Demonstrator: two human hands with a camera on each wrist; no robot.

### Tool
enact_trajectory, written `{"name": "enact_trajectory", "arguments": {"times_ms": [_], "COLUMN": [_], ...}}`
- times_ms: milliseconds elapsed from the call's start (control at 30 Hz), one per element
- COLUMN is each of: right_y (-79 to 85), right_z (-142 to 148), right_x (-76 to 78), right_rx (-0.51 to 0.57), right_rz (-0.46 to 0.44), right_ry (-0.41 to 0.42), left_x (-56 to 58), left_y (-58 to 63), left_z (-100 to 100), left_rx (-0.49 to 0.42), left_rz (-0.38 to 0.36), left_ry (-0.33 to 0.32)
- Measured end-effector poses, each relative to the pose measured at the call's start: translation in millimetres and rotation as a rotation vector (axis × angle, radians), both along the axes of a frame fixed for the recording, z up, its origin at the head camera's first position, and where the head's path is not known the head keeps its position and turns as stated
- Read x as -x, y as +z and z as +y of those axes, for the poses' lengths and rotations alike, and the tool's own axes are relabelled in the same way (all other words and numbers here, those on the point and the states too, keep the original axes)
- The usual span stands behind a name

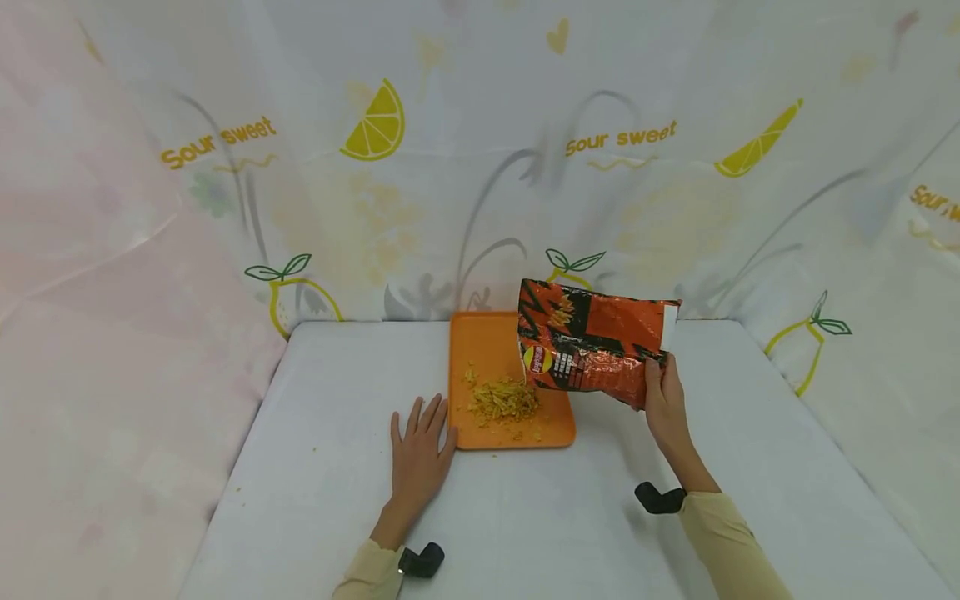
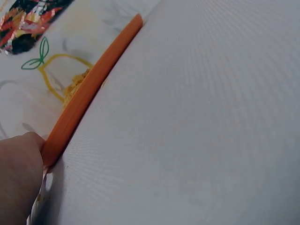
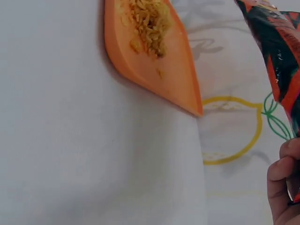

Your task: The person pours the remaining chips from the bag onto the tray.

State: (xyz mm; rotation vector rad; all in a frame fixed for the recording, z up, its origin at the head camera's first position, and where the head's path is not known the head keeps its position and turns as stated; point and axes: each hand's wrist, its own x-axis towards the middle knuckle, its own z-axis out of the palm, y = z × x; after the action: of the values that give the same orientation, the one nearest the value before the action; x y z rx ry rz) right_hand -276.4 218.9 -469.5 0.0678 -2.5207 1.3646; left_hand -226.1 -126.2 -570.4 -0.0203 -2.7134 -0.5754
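Note:
My right hand (image 1: 670, 412) grips a red and black chip bag (image 1: 622, 325) by its lower right end. The bag is held on its side above the right part of an orange tray (image 1: 480, 337). A heap of yellow broken chips (image 1: 501, 402) lies on the tray, with loose bits around it. With fingers spread, my left hand (image 1: 420, 458) rests on the table along the tray's left side. Its thumb touches the tray edge (image 2: 86, 91) in the left wrist view. In the right wrist view, curled fingers (image 3: 281, 171) hold the bag (image 3: 281, 61); its mouth cannot be made out.
A white table (image 1: 337, 392) carries the tray, which sits near its back edge. A few yellow crumbs are scattered on the table left of the tray and just in front of it. Printed cloth (image 1: 465, 125) with lemon drawings hangs behind and at both sides.

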Motion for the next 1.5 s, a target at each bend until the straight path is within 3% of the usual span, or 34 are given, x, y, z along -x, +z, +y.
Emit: {"name": "enact_trajectory", "arguments": {"times_ms": [100, 267, 433, 567, 833, 967, 1133, 1267, 1367, 1500], "right_y": [0.8, 2.9, 7.7, 10.0, 2.1, -1.5, -3.1, -2.9, -3.7, -5.6], "right_z": [1, 2, 0, -3, -6, -7, -6, -5, -5, -6], "right_x": [0.8, 2.1, 2.6, 3.4, 2.5, 3.1, 3.5, 3.2, 2.4, 1.6], "right_rx": [-0.036, 0.017, -0.104, -0.062, -0.089, -0.109, -0.055, -0.095, -0.078, -0.181], "right_rz": [-0.003, 0.002, 0.050, 0.073, 0.074, 0.099, 0.115, 0.133, 0.158, 0.199], "right_ry": [0.009, -0.006, -0.021, -0.019, -0.031, -0.035, -0.046, -0.050, -0.087, -0.133], "left_x": [0.1, 0.8, 1.2, 2.1, 0.9, 1.5, 2.1, 1.8, 1.3, 1.1], "left_y": [0.4, 0.3, 1.0, 1.5, 0.3, -0.8, -0.9, -0.6, -0.4, 0.1], "left_z": [1, 2, 1, 0, -2, -2, -1, -1, -1, -1], "left_rx": [-0.004, -0.017, -0.019, -0.017, -0.001, 0.000, -0.015, -0.020, -0.021, -0.021], "left_rz": [0.002, 0.033, 0.047, 0.042, -0.009, -0.005, 0.005, -0.003, -0.011, -0.012], "left_ry": [0.001, -0.004, -0.004, -0.003, 0.000, -0.002, -0.009, -0.012, -0.009, -0.010]}}
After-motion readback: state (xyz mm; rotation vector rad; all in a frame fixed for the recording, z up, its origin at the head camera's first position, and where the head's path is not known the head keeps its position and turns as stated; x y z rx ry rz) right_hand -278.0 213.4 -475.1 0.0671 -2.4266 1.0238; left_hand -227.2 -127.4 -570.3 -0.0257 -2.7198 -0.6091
